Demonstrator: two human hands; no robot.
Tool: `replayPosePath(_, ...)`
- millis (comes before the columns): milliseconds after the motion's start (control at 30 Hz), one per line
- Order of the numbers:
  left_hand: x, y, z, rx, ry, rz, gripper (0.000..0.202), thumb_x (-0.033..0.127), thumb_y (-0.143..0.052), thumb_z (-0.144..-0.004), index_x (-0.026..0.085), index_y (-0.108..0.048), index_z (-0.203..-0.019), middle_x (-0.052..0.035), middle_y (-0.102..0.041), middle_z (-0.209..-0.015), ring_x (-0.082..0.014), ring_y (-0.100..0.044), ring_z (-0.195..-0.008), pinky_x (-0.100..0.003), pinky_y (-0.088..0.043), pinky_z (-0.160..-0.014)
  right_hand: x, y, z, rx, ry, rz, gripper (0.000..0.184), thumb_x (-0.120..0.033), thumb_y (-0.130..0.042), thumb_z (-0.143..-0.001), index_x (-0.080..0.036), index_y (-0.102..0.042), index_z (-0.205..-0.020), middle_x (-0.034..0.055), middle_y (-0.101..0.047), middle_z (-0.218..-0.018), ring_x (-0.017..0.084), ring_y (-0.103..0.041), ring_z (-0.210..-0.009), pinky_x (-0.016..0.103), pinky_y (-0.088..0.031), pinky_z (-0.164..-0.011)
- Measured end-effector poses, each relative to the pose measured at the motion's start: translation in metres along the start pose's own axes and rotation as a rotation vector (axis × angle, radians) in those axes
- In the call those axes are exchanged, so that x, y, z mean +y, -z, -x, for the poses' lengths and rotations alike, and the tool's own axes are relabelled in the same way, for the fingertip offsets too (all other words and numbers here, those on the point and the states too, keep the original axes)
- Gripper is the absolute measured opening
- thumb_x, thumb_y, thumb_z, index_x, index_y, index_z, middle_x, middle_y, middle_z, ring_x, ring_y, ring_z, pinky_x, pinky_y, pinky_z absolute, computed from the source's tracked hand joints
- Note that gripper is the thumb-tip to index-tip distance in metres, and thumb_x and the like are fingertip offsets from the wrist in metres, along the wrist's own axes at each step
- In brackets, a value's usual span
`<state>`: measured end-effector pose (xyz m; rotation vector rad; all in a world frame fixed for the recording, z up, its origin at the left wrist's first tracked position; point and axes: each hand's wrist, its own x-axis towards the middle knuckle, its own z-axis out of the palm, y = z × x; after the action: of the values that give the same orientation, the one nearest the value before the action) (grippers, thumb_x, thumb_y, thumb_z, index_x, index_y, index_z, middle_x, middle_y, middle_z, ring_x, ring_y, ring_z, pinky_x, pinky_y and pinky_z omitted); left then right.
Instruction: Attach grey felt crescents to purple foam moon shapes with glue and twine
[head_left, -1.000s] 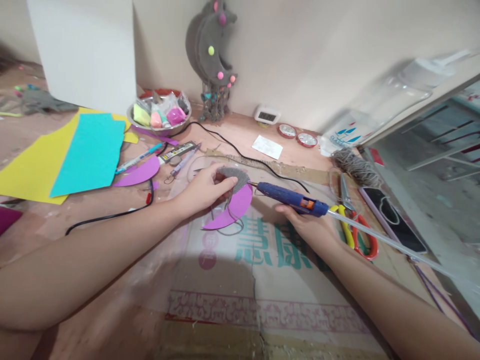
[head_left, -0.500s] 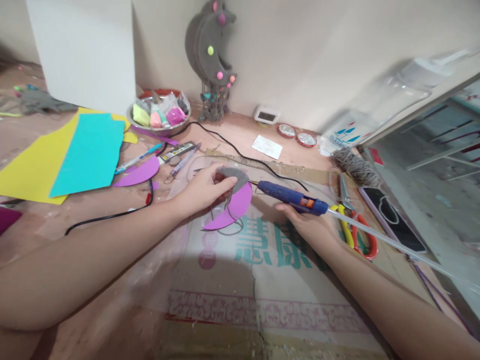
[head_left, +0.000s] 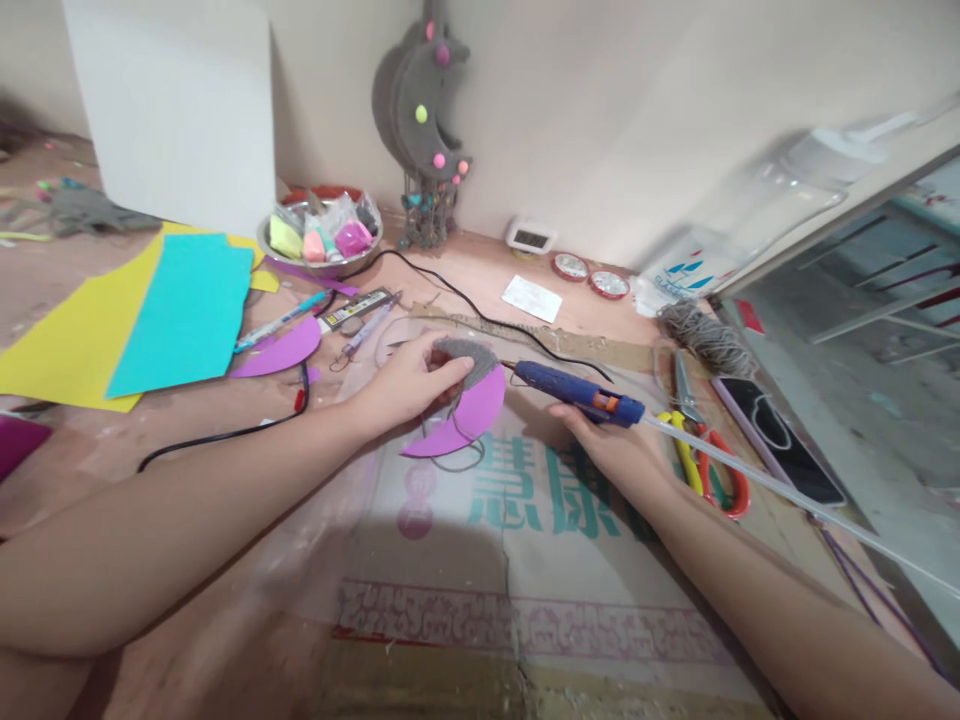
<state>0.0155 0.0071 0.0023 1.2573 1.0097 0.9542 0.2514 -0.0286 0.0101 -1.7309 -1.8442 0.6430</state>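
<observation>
My left hand [head_left: 409,381] pinches a grey felt piece [head_left: 471,356] against a purple crescent of foam [head_left: 465,420] lying on a flattened cardboard sheet [head_left: 540,560]. My right hand [head_left: 611,450] grips a blue glue gun [head_left: 577,392], its nozzle pointing left, just beside the grey piece. A clear glue stick [head_left: 780,490] sticks out of the gun's back toward the right.
Yellow and teal foam sheets [head_left: 180,310], a purple half-disc [head_left: 281,350], pens and a black cord [head_left: 225,435] lie to the left. A bowl of small items [head_left: 319,240] and a grey moon ornament [head_left: 420,110] stand by the wall. Scissors [head_left: 709,465], twine [head_left: 705,335] and a phone [head_left: 787,440] lie at right.
Both hands hold nearly the same pose. The view has shifted slightly, and the glue gun's nozzle stays by the grey piece.
</observation>
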Motion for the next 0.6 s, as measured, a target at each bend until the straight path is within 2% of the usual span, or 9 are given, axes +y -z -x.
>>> replayPosePath(100,-0.001,0.000,-0.001,0.002,0.016,0.032,0.022,0.031,-0.062,-0.074,0.016,-0.052,-0.086,0.0054,-0.050,-0.056,-0.0064,-0.047,-0.045,-0.018,-0.034,-0.041,-0.008,0.008,0.001,0.087,0.005,-0.032,0.023,-0.046,-0.058,-0.078,-0.024,-0.064,-0.079,0.0040,-0.067,-0.076,0.023,-0.063,-0.074,0.034,-0.050,-0.068)
replayPosePath(200,-0.003,0.000,-0.001,0.006,0.013,0.029,0.019,0.032,-0.060,-0.076,0.017,-0.052,-0.083,0.0060,-0.049,-0.053,-0.0068,-0.045,-0.044,-0.018,-0.033,-0.041,-0.014,0.022,0.003,0.157,0.033,-0.029,0.028,-0.045,-0.051,-0.082,-0.022,-0.065,-0.073,0.0030,-0.065,-0.077,0.019,-0.061,-0.074,0.032,-0.049,-0.070)
replayPosePath(333,-0.005,0.000,-0.002,0.010,0.008,0.025,0.019,0.034,-0.060,-0.076,0.017,-0.054,-0.084,0.0054,-0.050,-0.054,-0.0076,-0.046,-0.046,-0.019,-0.034,-0.043,-0.021,0.045,-0.010,0.210,0.144,-0.101,0.029,-0.043,-0.049,-0.084,-0.021,-0.067,-0.078,0.0038,-0.067,-0.083,0.018,-0.062,-0.078,0.031,-0.049,-0.072)
replayPosePath(467,-0.006,0.000,-0.004,-0.009,0.015,0.008,0.023,0.035,-0.058,-0.078,0.017,-0.054,-0.092,0.0053,-0.049,-0.054,-0.0085,-0.045,-0.046,-0.020,-0.033,-0.044,-0.016,0.061,-0.059,0.234,0.169,-0.012,0.030,-0.046,-0.060,-0.075,-0.020,-0.067,-0.088,0.0061,-0.070,-0.091,0.023,-0.063,-0.086,0.035,-0.049,-0.079)
replayPosePath(533,-0.006,0.000,-0.005,-0.022,0.012,-0.001,0.024,0.035,-0.057,-0.079,0.017,-0.054,-0.093,0.0051,-0.049,-0.054,-0.0086,-0.044,-0.046,-0.021,-0.032,-0.045,-0.005,0.062,-0.091,0.216,0.155,0.065,0.037,-0.047,-0.059,-0.076,-0.019,-0.067,-0.098,0.0067,-0.070,-0.099,0.024,-0.062,-0.094,0.036,-0.047,-0.084)
replayPosePath(600,-0.006,0.000,-0.005,-0.030,0.015,0.009,0.026,0.036,-0.057,-0.079,0.017,-0.053,-0.096,0.0050,-0.049,-0.055,-0.0088,-0.044,-0.046,-0.021,-0.033,-0.045,0.010,0.058,-0.121,0.194,0.076,0.136,0.039,-0.047,-0.059,-0.075,-0.017,-0.067,-0.098,0.0081,-0.070,-0.097,0.024,-0.063,-0.092,0.035,-0.047,-0.083)
